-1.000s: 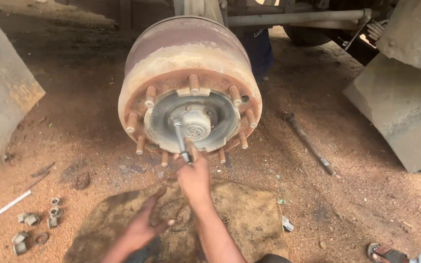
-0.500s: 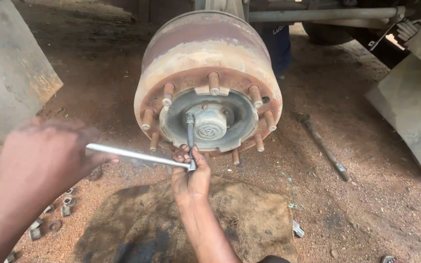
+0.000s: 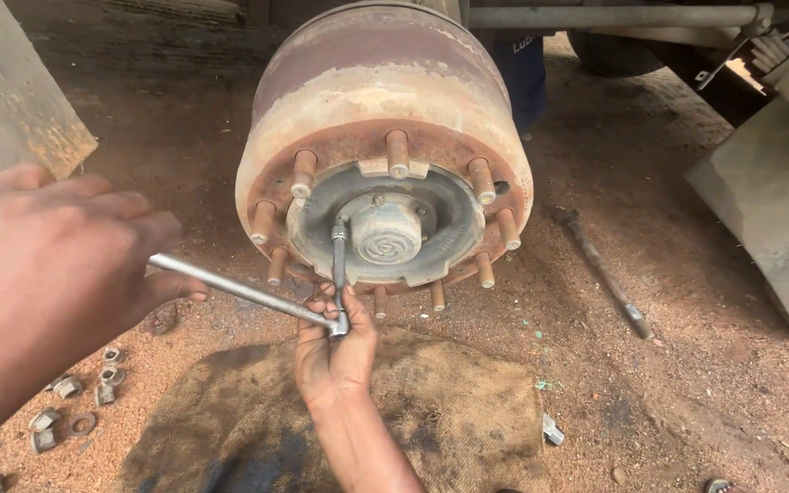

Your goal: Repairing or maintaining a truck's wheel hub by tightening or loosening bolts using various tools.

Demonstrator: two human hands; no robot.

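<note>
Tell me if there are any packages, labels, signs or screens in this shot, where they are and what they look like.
Blue container: behind the rusty wheel hub, upper middle, mostly hidden; dark blue with a patch of pale lettering at its top edge, too cut off to judge its shape.
No other packages, signs or screens show. The left hand and right hand hold a plain metal L-shaped wrench with no label visible.
</note>
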